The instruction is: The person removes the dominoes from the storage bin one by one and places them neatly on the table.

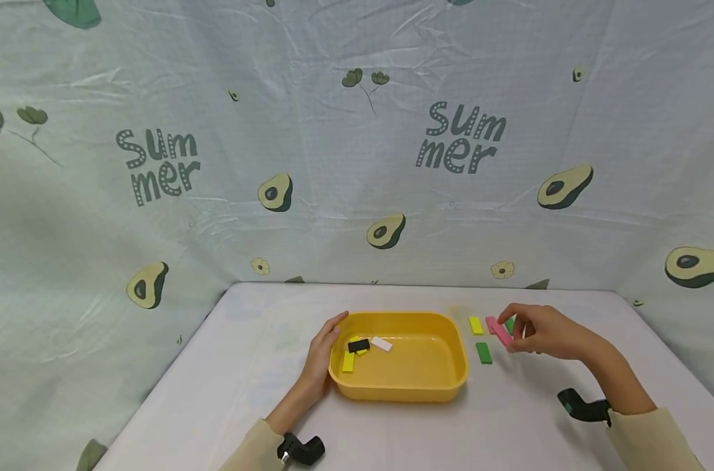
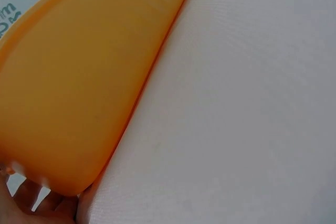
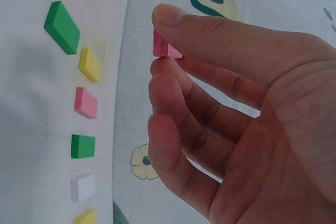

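Observation:
Between thumb and fingertips my right hand (image 1: 545, 330) pinches a small pink block (image 1: 501, 335), held above the tabletop. That pink block (image 3: 167, 46) is partly covered by the thumb in the right wrist view. Below and around this hand lie a second pink block (image 1: 490, 323), a yellow block (image 1: 476, 326) and green blocks (image 1: 483, 353). My left hand (image 1: 318, 360) rests along the left wall of a yellow tray (image 1: 401, 394), fingers extended against it. Inside the tray are a black block (image 1: 359, 345), a white block (image 1: 382, 343) and yellow blocks (image 1: 348, 362).
More blocks stand in a row in the right wrist view, among them a white block (image 3: 83, 187) and a yellow block (image 3: 90, 65). The white-covered table (image 1: 263, 340) ends at a printed cloth (image 1: 333, 150) hanging behind and at both sides.

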The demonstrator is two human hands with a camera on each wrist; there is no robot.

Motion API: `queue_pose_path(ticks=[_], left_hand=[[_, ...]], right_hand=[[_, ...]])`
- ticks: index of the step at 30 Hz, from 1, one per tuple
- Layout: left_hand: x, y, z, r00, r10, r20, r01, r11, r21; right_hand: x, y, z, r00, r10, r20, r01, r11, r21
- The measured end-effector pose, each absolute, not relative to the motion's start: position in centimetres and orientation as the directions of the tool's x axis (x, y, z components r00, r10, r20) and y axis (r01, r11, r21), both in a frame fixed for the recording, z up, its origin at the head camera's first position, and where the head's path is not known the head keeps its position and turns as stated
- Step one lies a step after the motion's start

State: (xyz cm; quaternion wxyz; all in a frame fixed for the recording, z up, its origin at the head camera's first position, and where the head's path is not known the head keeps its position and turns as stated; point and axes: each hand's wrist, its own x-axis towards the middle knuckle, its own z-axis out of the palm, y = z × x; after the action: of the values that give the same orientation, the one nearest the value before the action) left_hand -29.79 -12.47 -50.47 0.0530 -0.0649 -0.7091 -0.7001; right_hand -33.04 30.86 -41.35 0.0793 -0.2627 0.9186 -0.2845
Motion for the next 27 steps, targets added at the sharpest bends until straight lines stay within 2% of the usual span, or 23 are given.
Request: queue_pose_path(ticks=[21,27], left_hand=[[-29.7,-12.5,-50.3,-0.986,0.021,0.165,0.165,0.015,0.986],[-29.8,-12.5,-50.3,-0.986,0.020,0.167,0.168,0.015,0.986]], right_hand=[[-33.9,31.7,-42.6,-0.839,-0.544,-0.024,-0.420,0.674,-0.608],[-33.9,31.8,-42.9,-0.857,-0.513,-0.054,-0.378,0.696,-0.610]])
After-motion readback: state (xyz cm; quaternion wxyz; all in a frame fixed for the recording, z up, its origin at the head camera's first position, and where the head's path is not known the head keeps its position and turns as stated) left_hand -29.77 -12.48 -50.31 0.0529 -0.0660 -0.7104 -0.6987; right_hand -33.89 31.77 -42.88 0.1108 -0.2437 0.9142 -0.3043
